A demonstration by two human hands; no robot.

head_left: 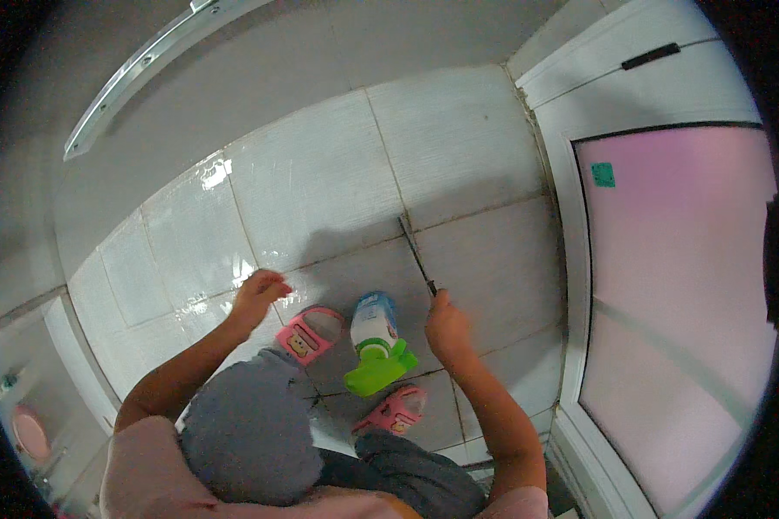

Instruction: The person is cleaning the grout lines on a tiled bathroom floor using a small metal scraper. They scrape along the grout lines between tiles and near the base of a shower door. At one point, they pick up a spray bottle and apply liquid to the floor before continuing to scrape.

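Note:
My right hand [450,329] is closed around the dark handle of a thin, long knife-like tool [416,254]. The tool's tip meets the floor where the joints between tiles cross. Over the wet tiles to the left, my left hand [261,298] hangs with loosely bent fingers and nothing in it. Between my feet is a white spray bottle [375,322] with a blue base end and a bright green trigger head pointing toward me. Pink slippers, the left one [310,336] and the right one [395,410], are on my feet.
Grey-white floor tiles [303,186] with brownish joints shine wet at left. A white-framed door with a pinkish panel [666,285] stands at right. A metal rail [138,65] runs along the upper-left wall. At lower left, a white ledge [74,346] adjoins an area holding a pink round object [31,432].

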